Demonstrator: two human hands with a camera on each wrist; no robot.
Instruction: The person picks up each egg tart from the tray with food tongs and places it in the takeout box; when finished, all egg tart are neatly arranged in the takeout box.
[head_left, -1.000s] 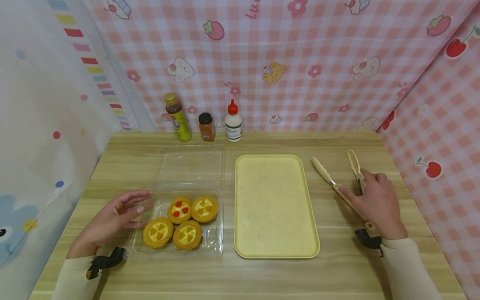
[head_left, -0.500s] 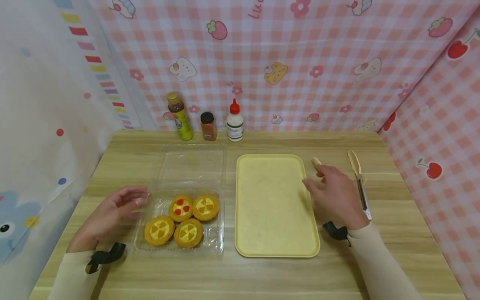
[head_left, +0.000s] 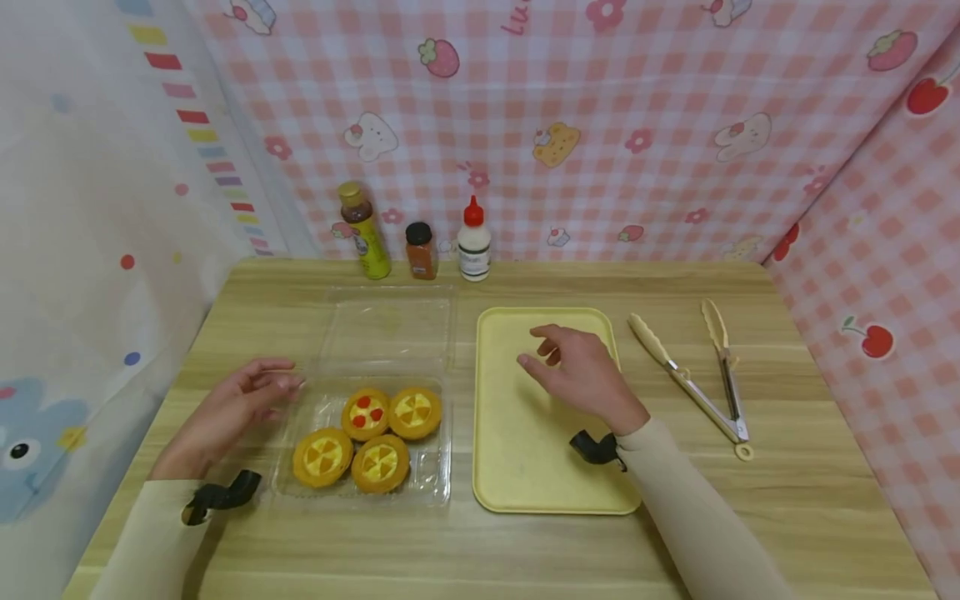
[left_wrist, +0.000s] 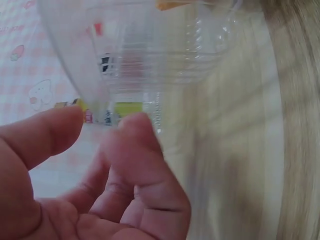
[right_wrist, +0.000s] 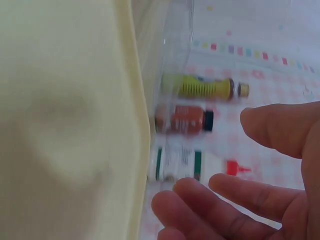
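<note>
Over the yellow tray (head_left: 517,467) hovers my right hand (head_left: 585,375), its fingers loosely bent and nothing between them. My left hand (head_left: 228,408) is beside the left edge of an open clear plastic box (head_left: 431,475), fingers relaxed; in the left wrist view a gap shows between thumb and fingers (left_wrist: 145,175), near the box wall. Inside the box lie several tarts, one topped with red pieces (head_left: 365,414) and the others, such as the front tart (head_left: 380,464), with yellow-orange wedges. Metal tongs (head_left: 705,400) with cream tips lie spread on the table, right of the tray.
Along the back edge stand a yellow-green bottle (head_left: 369,242), a small black-capped jar (head_left: 422,252) and a white red-tipped squeeze bottle (head_left: 474,246). The box's clear lid (head_left: 390,329) lies folded back behind the tarts. Patterned cloth hangs behind and at both sides.
My right hand has left the tongs and moved left until it is above the tray. The left hand has stayed beside the box, shifting only slightly.
</note>
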